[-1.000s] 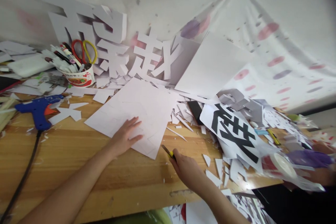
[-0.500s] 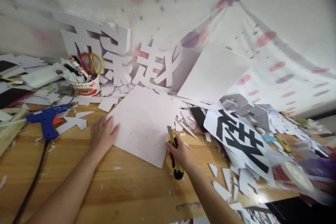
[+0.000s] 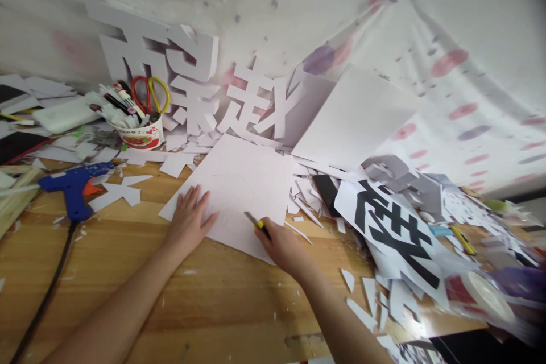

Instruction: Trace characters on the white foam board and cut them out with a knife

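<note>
- Has white sheet [image 3: 239,182] lying flat and askew on wooden worktop [image 3: 222,318]; shows faint drawn lines on its surface.
- Rests left hand [image 3: 187,219] palm down over the sheet's near-left edge, grip spread, fingers apart.
- Holds utility knife [image 3: 258,223] in right hand [image 3: 279,242], grip clamped on the handle, over the sheet's near-right part.
- Points bare blade [image 3: 249,216] up and left across the sheet; cannot tell from this view whether touching the surface.
- Shows blue glue gun [image 3: 74,190] at left, cord trailing toward the near edge; just beside it, angular white offcut [image 3: 115,196].
- Carries, farther back, paper tub [image 3: 143,137] with pens and scissors [image 3: 149,94] with red and yellow handles.
- Displays white cut-out characters [image 3: 256,103] upright at the back, before spotted sheeting [image 3: 324,5]; leans white board [image 3: 354,119] to their right.
- Has, right of the sheet, dark slab [image 3: 327,193] just beside paper printed with a black character [image 3: 384,205].
- Shows, farther right, second yellow knife [image 3: 463,240] and tape roll [image 3: 490,296] in clear plastic.
- Scatters white scraps [image 3: 347,280] near the right forearm.
</note>
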### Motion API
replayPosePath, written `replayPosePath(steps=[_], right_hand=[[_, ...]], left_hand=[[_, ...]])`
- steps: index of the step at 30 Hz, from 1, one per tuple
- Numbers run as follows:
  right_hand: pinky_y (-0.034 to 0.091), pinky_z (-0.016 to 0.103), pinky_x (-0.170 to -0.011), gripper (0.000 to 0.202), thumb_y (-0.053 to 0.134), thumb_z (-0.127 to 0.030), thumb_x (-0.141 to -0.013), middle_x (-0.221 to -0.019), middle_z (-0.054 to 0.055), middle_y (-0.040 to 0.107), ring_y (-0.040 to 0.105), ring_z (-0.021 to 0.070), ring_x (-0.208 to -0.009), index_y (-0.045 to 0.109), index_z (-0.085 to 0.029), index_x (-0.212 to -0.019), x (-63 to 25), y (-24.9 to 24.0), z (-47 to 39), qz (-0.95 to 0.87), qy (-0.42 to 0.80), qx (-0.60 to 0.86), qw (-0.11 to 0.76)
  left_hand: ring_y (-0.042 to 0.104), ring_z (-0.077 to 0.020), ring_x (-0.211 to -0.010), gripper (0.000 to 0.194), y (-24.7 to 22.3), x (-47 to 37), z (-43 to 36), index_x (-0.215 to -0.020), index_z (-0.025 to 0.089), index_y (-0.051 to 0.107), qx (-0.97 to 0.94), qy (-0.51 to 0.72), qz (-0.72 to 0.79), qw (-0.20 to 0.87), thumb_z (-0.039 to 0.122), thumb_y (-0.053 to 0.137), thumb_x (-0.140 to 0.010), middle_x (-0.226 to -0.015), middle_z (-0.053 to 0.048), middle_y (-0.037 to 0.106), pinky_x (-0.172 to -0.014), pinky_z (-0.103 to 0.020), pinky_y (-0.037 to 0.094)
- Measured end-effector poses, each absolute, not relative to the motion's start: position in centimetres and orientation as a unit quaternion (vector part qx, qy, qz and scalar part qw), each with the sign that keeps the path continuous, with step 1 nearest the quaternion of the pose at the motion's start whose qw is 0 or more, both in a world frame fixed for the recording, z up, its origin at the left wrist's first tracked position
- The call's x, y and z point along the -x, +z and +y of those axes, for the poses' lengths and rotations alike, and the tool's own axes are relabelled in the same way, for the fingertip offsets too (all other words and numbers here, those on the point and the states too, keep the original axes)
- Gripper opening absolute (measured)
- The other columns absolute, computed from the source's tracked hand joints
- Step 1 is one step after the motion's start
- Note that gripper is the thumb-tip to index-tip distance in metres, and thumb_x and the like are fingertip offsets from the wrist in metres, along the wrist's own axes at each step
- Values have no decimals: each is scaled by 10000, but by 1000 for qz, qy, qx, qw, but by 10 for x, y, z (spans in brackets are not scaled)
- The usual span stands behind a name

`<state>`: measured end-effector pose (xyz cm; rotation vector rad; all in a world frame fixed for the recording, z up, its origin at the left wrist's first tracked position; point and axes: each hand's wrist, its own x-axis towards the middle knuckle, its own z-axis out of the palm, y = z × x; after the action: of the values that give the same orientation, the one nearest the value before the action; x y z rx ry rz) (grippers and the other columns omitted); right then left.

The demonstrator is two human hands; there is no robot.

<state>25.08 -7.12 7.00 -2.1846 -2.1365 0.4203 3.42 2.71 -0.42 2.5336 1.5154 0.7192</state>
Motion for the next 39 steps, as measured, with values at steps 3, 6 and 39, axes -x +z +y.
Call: replayPosePath(steps=[3, 6, 39], right_hand=[[318, 231, -562, 206, 358, -363, -908, -819, 31, 649, 613, 172, -708, 492, -207, -922, -232, 73, -65, -744, 131, 653, -52], [325, 240, -562, 210, 345, -358, -915, -850, 35, 655, 621, 181, -725, 492, -208, -927, -225, 75, -59, -762, 117, 630, -93], [405, 280, -602, 213, 318, -324, -920, -822, 55, 670, 637, 209, -729, 476, -200, -990, -216, 92, -49, -779, 116, 587, -185]], left_hand=[[269, -297, -1296, 607, -7, -35, 28, -1258, 113, 424, -847, 200, 490, 44, 524, 363, -817, -1373, -183, 355, -1057, -488, 197], [276, -294, -1293, 644, -7, -35, 29, -1268, 91, 421, -854, 169, 491, 25, 547, 351, -819, -1374, -195, 349, -1055, -473, 208], [248, -281, -1306, 653, -1, -36, 27, -1296, 100, 398, -853, 144, 500, 31, 552, 337, -829, -1389, -183, 327, -1065, -453, 190]])
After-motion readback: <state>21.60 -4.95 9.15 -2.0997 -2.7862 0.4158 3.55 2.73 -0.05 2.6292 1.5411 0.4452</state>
